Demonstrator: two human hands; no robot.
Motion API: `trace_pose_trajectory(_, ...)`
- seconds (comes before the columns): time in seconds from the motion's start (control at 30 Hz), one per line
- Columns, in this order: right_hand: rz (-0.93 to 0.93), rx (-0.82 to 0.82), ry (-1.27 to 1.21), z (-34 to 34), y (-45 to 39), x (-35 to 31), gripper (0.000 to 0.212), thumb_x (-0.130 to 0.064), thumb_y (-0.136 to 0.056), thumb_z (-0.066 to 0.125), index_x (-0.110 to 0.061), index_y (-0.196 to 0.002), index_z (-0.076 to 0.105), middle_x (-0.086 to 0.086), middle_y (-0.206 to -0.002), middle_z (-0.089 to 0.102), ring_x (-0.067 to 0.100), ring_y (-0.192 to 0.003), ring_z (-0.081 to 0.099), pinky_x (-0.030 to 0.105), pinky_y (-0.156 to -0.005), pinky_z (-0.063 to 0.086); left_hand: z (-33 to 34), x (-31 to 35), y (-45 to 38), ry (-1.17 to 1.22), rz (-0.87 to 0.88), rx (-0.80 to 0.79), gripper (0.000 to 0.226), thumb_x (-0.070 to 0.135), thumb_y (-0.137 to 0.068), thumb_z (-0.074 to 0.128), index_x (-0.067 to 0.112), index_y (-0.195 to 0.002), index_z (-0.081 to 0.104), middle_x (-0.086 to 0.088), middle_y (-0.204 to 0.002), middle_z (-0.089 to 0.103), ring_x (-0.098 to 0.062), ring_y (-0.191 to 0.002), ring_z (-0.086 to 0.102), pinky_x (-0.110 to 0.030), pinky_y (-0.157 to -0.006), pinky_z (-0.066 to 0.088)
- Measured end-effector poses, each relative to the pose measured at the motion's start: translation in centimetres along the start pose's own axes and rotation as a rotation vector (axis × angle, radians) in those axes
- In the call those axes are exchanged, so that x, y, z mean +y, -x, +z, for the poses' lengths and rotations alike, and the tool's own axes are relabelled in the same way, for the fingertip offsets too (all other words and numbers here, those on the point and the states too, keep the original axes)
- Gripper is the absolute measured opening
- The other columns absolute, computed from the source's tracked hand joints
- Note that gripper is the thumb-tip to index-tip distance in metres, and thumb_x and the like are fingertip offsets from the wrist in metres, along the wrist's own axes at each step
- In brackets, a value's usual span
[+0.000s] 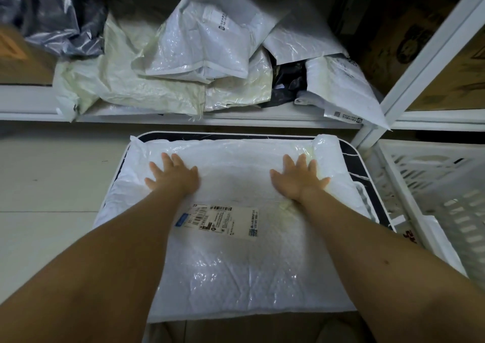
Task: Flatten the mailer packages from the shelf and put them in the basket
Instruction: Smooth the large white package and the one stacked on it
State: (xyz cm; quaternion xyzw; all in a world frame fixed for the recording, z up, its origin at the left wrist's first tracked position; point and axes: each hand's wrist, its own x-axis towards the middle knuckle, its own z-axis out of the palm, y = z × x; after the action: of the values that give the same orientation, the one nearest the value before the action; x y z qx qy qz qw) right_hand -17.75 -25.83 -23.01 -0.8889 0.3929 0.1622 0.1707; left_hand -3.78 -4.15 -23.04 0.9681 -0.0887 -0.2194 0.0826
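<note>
A large white bubble mailer (pixel 236 264) with a printed shipping label (pixel 217 219) lies flat on top of the basket (pixel 367 174), covering most of it. My left hand (pixel 173 174) rests palm down on the mailer's far left part, fingers spread. My right hand (pixel 299 177) presses palm down on its far right part, fingers spread too. Neither hand grips anything. On the white shelf (pixel 183 118) behind the basket lies a heap of crumpled mailers (pixel 189 62), white, cream and black.
A white slatted crate (pixel 433 193) stands to the right of the basket. A white shelf post (pixel 420 64) rises at the right, with cardboard boxes (pixel 451 80) behind it. A grey plastic bag (pixel 60 17) and a brown box (pixel 21 56) sit at the shelf's left. Pale floor lies left.
</note>
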Motion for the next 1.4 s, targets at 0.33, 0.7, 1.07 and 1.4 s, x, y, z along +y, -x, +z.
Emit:
trace_pose_trajectory(0.33, -0.017, 0.267, -0.022, 1.0, 9.4, -1.6, 0.069, -0.064, -0.094, 0.021, -0.034, -0.154, 0.006, 0.007, -0.163, -0.004, 0.032, -0.148, -0.011, 0.064, -0.114, -0.002, 1.1, 4.7, 11.2, -0.14, 0.222, 0.102, 0.067, 0.063, -0.095, 0.014, 0.033, -0.152, -0.004, -0.005, -0.16, -0.017, -0.033, -0.146, -0.014, -0.065, -0.112, -0.003)
trace_pose_trajectory(0.7, 0.087, 0.246, 0.011, 7.6, 18.3, 0.4, 0.084, -0.084, -0.081, 0.01, -0.04, -0.151, -0.007, 0.012, -0.161, -0.018, 0.046, -0.143, -0.017, 0.072, -0.109, -0.002, 7.0, -3.0, 18.5, -0.076, -0.021, 0.121, 0.081, 0.08, -0.081, 0.005, 0.041, -0.149, -0.013, -0.004, -0.16, -0.017, -0.039, -0.144, -0.017, -0.072, -0.107, 0.003)
trace_pose_trajectory(1.07, 0.073, 0.293, 0.232, 6.1, 16.3, 0.4, 0.07, -0.07, -0.091, 0.015, -0.03, -0.148, 0.021, 0.02, -0.147, 0.031, 0.044, -0.134, 0.029, 0.07, -0.108, 0.009, 6.5, -3.9, 16.2, 0.019, -0.11, 0.075, 0.095, 0.09, -0.072, 0.011, 0.039, -0.15, -0.012, -0.011, -0.159, -0.019, -0.044, -0.143, -0.018, -0.073, -0.107, -0.001)
trace_pose_trajectory(1.4, -0.078, 0.301, 0.142, 4.9, 11.7, -1.9, 0.053, -0.049, -0.098, 0.024, -0.021, -0.143, 0.025, 0.009, -0.142, 0.038, 0.03, -0.131, 0.033, 0.06, -0.103, 0.031, 5.2, -2.2, 12.5, -0.053, -0.011, 0.212, 0.083, 0.077, -0.084, 0.022, 0.024, -0.148, 0.024, -0.018, -0.158, 0.009, -0.04, -0.145, -0.005, -0.066, -0.111, 0.007)
